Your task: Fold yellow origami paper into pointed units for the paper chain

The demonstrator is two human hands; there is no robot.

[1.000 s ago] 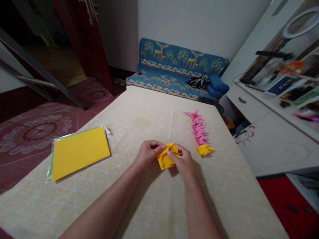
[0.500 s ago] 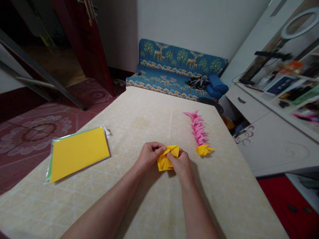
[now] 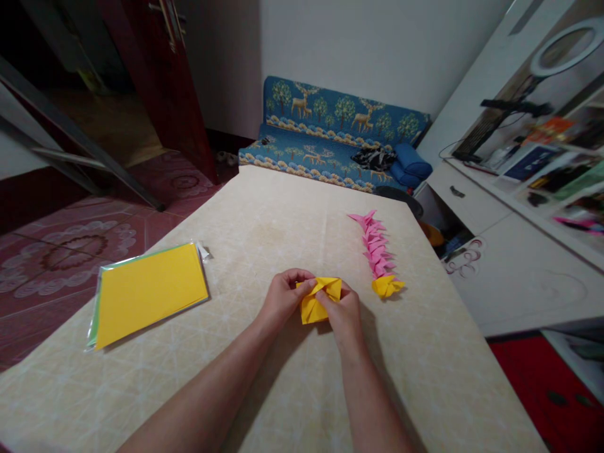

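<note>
One folded yellow paper (image 3: 313, 311) in the middle of the table (image 3: 278, 217), and you've got it in both hands. Your left hand (image 3: 283, 299) pinches the 10 o'clock corner, thumb on top, index finger curled in close. Your right hand (image 3: 346, 309) grips the 3 o'clock side, thumb pressing near the center folds. Can't tell how the fingers underneath sit. Forearms (image 3: 212, 374) angle in from roughly 7 and 5. Pink paper row (image 3: 376, 246) is at 2, paper pack (image 3: 151, 297) at 9.

Bare forearms (image 3: 207, 387) extend forward, left hand (image 3: 280, 298) and right hand (image 3: 345, 311) close together, thumbs (image 3: 324, 298) angled inward.
</note>
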